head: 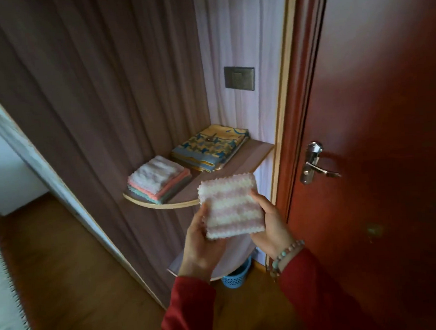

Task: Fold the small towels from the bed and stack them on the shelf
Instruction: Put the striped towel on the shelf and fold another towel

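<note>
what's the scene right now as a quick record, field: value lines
held item: folded pink-and-white striped towel
left hand: holds towel's left edge
right hand: holds towel's right edge
stack: folded small towels, white on top, left end of upper shelf
beside stack: blue-and-yellow patterned cloth
task state: held towel not yet on stack

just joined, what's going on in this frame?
A person holds a folded pink-and-white striped towel in both hands, the left hand and the right hand gripping its sides, in front of a corner shelf. A stack of folded towels already sits on the shelf's left end, beside a folded blue-and-yellow cloth. The held towel is not yet on the stack.
</note>
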A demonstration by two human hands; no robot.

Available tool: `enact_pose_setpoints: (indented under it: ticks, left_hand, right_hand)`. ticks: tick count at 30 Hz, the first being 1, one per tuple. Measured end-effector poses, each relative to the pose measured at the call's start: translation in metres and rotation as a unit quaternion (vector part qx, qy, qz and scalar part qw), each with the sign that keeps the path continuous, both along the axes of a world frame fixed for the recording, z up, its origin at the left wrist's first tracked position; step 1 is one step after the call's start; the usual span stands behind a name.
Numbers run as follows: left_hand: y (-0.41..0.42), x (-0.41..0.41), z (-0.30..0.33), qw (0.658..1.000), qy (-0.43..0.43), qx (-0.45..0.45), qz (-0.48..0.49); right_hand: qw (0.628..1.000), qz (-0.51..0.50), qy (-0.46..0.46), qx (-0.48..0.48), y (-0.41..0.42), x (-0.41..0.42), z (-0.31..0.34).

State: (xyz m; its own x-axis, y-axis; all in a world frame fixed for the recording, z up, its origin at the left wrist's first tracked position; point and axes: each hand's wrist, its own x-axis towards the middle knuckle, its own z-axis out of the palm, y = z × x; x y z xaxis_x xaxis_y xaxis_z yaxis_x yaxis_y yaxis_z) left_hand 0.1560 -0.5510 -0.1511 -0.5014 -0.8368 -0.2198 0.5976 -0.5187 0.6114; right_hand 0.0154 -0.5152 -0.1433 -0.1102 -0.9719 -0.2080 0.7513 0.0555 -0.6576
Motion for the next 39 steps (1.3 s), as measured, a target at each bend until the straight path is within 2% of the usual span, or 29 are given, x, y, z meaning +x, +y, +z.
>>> enact_pose_setpoints:
  ticks: [7, 12, 18, 23, 25, 28, 29, 32, 34, 36, 39]
  left_hand:
    - [-0.116, 0.043, 0.009, 0.983, -0.089, -0.073, 0.144]
    - [-0.170, 0.083, 0.034, 0.908, -0.240, -0.074, 0.334]
    - [-0.208, 0.106, 0.041, 0.858, -0.290, -0.084, 0.416]
    - [-0.220, 0.107, 0.016, 0.845, -0.322, -0.032, 0.425]
    - [-0.221, 0.102, 0.005, 0.840, -0.340, -0.004, 0.422]
    - [-0.219, 0.097, 0.001, 0.808, -0.406, 0.018, 0.426]
    - [-0.219, 0.098, 0.004, 0.778, -0.456, 0.006, 0.432]
    - [-0.218, 0.098, 0.023, 0.634, -0.619, -0.101, 0.452]
    - [-0.219, 0.091, 0.032, 0.568, -0.658, -0.212, 0.446]
    - [-0.224, 0.083, 0.020, 0.556, -0.687, -0.264, 0.386]
    - [-0.227, 0.076, -0.026, 0.549, -0.749, -0.247, 0.277]
  right_hand:
    - [0.993, 0.112, 0.043, 0.017, -0.145, 0.030, 0.020]
    - [0.982, 0.150, 0.118, -0.008, -0.229, 0.059, 0.041]
    - [0.956, 0.125, 0.256, -0.069, -0.296, 0.081, 0.050]
    - [0.936, 0.083, 0.337, -0.057, -0.314, 0.086, 0.028]
    - [0.912, 0.092, 0.397, -0.050, -0.315, 0.081, 0.017]
    - [0.830, 0.108, 0.542, -0.077, -0.313, 0.071, 0.011]
    - [0.800, 0.092, 0.584, -0.100, -0.314, 0.070, 0.015]
    - [0.739, -0.009, 0.640, -0.212, -0.320, 0.072, 0.035]
    - [0.716, -0.031, 0.631, -0.298, -0.318, 0.081, 0.042]
    - [0.695, 0.016, 0.636, -0.335, -0.317, 0.091, 0.031]
    - [0.636, 0.100, 0.695, -0.319, -0.318, 0.097, -0.017]
